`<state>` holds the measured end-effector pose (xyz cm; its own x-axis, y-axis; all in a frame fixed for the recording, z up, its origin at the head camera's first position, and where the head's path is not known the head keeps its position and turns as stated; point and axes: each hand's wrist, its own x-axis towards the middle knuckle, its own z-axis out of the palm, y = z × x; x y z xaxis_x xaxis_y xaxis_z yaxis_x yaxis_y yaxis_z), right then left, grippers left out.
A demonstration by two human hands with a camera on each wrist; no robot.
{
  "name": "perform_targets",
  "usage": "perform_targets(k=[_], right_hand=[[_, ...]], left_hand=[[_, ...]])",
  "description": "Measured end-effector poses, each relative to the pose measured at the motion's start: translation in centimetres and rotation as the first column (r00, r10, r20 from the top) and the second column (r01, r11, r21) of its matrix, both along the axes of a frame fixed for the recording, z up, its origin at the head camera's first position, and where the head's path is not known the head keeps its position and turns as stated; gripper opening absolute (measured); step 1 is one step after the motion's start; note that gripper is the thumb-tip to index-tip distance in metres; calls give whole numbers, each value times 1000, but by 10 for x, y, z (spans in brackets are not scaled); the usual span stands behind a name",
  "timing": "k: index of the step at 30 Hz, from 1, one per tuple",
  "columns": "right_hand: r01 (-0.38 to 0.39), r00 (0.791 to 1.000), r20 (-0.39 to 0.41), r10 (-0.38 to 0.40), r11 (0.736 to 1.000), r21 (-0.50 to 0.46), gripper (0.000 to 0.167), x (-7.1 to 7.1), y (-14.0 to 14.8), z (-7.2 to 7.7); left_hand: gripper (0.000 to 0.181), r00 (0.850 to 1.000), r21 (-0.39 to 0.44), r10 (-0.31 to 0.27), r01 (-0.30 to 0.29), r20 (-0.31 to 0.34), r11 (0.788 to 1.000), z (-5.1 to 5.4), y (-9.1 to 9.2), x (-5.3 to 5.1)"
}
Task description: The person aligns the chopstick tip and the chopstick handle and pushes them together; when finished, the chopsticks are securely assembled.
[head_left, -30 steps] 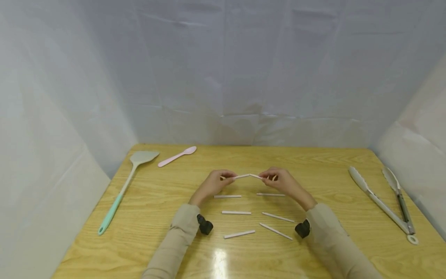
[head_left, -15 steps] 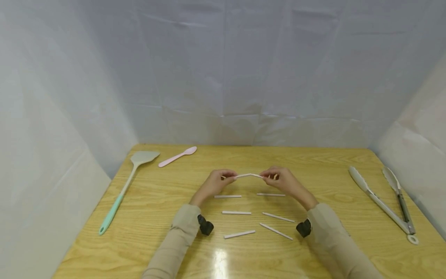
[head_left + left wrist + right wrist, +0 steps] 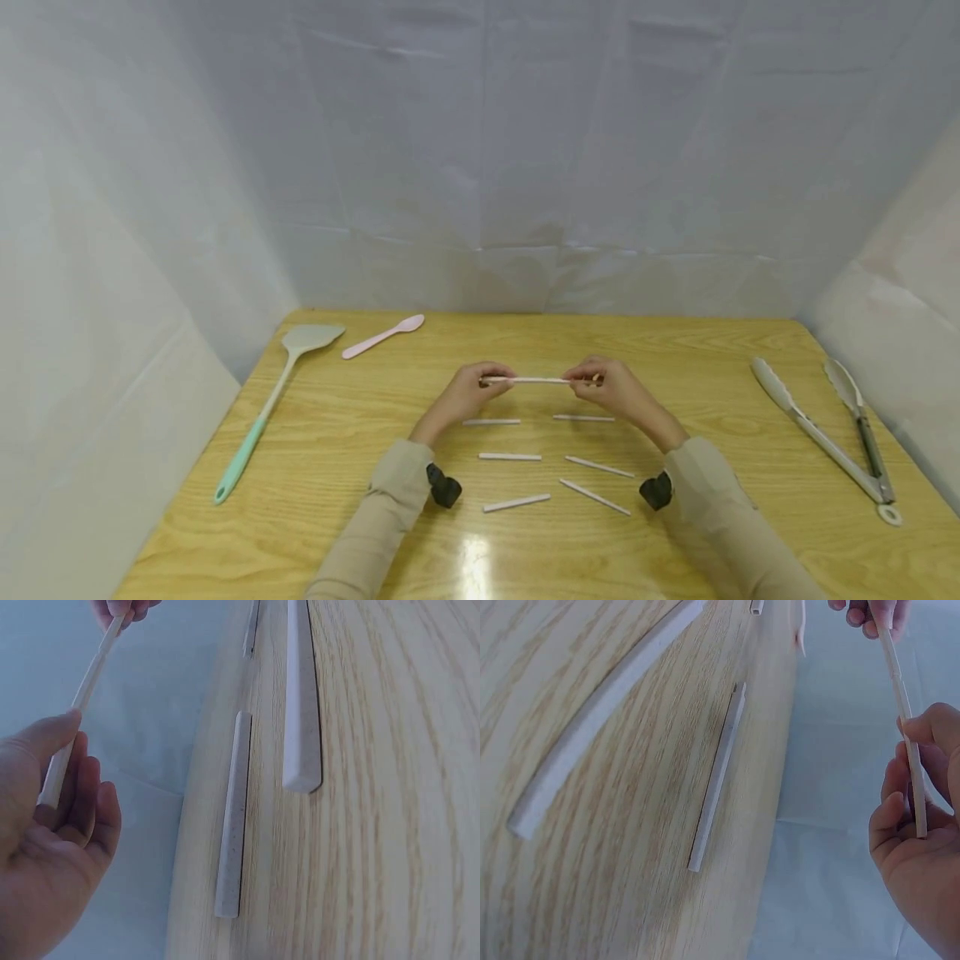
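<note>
Both hands hold pale sticks end to end above the table, forming a nearly straight line. My left hand pinches the left stick between thumb and fingers; in the left wrist view its end lies across the palm side of that hand. My right hand pinches the other end, and the right wrist view shows that stick running down along the fingers of the hand. A joint line shows mid-length. Below the hands lie several similar sticks in two columns.
A spatula with a green handle and a pink spoon lie at the left of the wooden table. Tongs lie at the right, one arm white, one with grey. White sheeting stands behind and on both sides.
The two held sticks, earlier bent upward at the middle, now line up nearly straight. Both hands keep their pinch and have hardly moved. The loose sticks lie as before.
</note>
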<state>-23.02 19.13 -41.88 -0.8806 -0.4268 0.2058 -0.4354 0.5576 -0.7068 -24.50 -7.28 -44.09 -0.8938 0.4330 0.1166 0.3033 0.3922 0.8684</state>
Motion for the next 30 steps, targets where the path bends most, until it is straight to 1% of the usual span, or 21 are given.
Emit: perform_targets(k=[4, 10, 18, 21, 24, 27, 30], right_hand=[[8, 1000, -9, -8, 1000, -15, 17, 1, -1, -2], [20, 1000, -23, -21, 997, -74, 16, 5, -5, 0], [51, 991, -119, -61, 995, -82, 14, 10, -8, 3], [45, 981, -183, -61, 995, -89, 11, 13, -9, 4], [26, 964, -261, -53, 994, -106, 9, 15, -10, 4], [2, 945, -325, -45, 991, -131, 9, 16, -11, 5], [-18, 930, -367, -37, 989, -145, 10, 17, -11, 6]], left_hand=[[28, 999, 7, -10, 10, -43, 1000, 2, 2, 2], [28, 996, 11, -6, 7, -86, 1000, 6, 7, 8], [26, 995, 65, 39, -33, -89, 997, 8, 11, 13], [25, 994, 83, 52, -43, -101, 996, 9, 12, 15], [23, 991, 111, 64, -51, -116, 993, 10, 13, 17], [21, 986, 137, 72, -51, -152, 989, 12, 14, 19], [20, 978, 146, 82, -54, -191, 988, 14, 14, 22]])
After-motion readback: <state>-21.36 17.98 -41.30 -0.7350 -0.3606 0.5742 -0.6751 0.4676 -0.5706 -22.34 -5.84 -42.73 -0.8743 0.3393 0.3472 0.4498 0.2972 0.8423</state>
